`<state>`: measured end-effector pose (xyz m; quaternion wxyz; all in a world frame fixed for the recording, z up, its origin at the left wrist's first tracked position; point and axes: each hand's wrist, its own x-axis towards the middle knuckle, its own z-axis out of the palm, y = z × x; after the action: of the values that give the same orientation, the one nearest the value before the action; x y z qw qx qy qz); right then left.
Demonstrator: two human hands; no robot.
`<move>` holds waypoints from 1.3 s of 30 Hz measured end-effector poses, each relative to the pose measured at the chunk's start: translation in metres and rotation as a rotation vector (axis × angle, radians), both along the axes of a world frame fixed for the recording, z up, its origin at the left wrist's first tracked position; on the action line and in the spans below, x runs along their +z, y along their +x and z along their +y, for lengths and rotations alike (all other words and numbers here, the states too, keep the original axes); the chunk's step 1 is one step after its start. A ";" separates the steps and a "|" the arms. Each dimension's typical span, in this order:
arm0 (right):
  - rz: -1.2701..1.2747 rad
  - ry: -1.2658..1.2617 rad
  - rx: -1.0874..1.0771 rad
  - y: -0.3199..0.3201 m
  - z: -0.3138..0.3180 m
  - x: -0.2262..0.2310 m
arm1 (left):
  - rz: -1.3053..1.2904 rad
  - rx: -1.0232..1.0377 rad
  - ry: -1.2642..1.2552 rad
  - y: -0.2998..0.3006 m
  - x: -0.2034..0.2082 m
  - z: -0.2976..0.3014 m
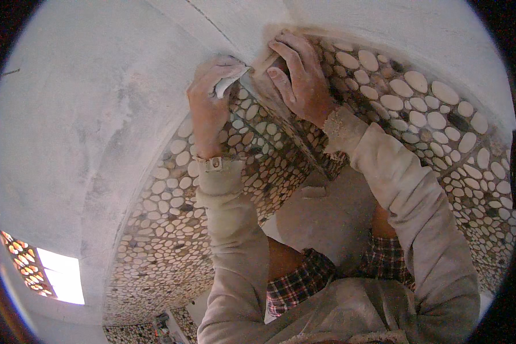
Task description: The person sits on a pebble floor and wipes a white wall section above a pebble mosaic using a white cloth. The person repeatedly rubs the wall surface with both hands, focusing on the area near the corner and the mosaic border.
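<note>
Both of my arms reach up to the corner where the pebble cladding [264,123] meets the smooth plastered wall [155,34]. Pinched in my left hand [209,86] is a folded whitish sheet [230,82], its tip pointing at the corner; it looks like paper, but its exact kind does not show. My right hand [301,77] is pressed to the top border of the cladding just right of the corner, fingers bent and thumb below. A tan, dusty strip [264,62] shows beside its fingertips; whether I hold it or it is part of the wall, I cannot tell. Pale dust coats both hands.
Pebble-clad walls [424,114] run down both sides of the corner. A small pale block [314,192] lies on the grey surface [327,223] below. At lower left are a bright window opening [63,275] and some small items [165,328].
</note>
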<state>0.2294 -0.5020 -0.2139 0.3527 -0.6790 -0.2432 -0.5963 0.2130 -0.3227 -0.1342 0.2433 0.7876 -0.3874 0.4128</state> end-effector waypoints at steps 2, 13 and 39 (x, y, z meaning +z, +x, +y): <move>-0.031 0.009 0.020 -0.001 -0.001 0.001 | -0.023 -0.005 0.028 0.005 -0.002 0.001; -0.048 0.031 0.005 -0.001 -0.002 0.000 | -0.156 0.045 0.128 0.001 -0.004 0.002; -0.049 0.021 -0.002 0.000 -0.001 -0.001 | -0.281 0.105 0.113 -0.004 -0.009 -0.010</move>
<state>0.2293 -0.5028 -0.2147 0.3530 -0.6606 -0.2449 -0.6156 0.2087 -0.3328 -0.1434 0.1201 0.7537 -0.3987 0.5084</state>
